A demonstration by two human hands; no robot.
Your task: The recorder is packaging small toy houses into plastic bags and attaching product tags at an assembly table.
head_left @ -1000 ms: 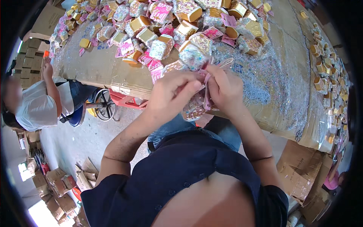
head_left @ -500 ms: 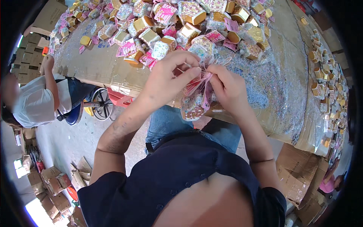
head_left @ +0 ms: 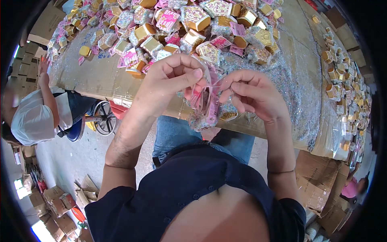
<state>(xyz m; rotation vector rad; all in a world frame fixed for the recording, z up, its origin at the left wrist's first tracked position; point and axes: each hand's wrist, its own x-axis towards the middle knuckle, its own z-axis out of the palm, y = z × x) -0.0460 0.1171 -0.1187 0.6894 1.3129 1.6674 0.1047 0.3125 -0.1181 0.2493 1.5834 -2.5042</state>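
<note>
Left forearm (head_left: 129,137) slanted inward, left hand (head_left: 165,82) curled; right forearm (head_left: 279,141) near upright, right hand (head_left: 260,94) pinching, lower fingers (head_left: 238,105) bent.

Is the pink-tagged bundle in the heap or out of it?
Out: the bundle shows at the hands, between left hand and right hand, by the near edge of the table, clear of the heap.

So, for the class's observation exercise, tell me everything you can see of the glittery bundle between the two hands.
The glittery bundle has a sparkly, multicoloured lower part and pink printed strips, perhaps paper or plastic, above it. Thin pale strands show near its top. It is roughly upright, in view at the near edge of the table. The left hand pinches its upper part; the right hand is at the strands, its grip unclear.
</note>
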